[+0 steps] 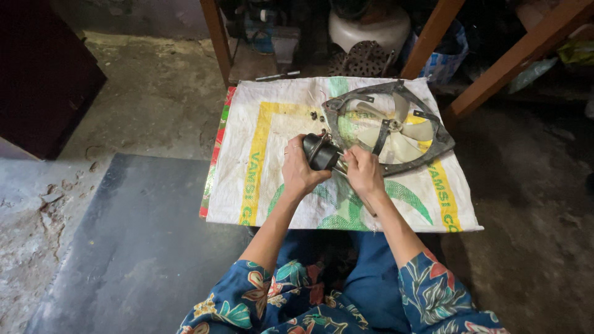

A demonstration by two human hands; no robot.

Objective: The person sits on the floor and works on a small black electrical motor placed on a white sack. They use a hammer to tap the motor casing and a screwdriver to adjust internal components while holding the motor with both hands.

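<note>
My left hand (299,171) grips a small black motor (321,151) and holds it above a white woven sack (260,154) spread over a low surface. My right hand (364,172) is closed on a thin tool or shaft at the motor's right end; which of the two it is cannot be told. A grey fan frame with pale blades (391,127) lies flat on the sack just beyond my right hand. A few small dark screws (315,115) rest on the sack near the frame's left edge.
Wooden table legs (216,37) and slanted braces (513,59) stand behind the sack. A white round vessel (369,28) and a perforated metal part (364,60) sit under the table. A dark slab (136,247) covers the floor at left.
</note>
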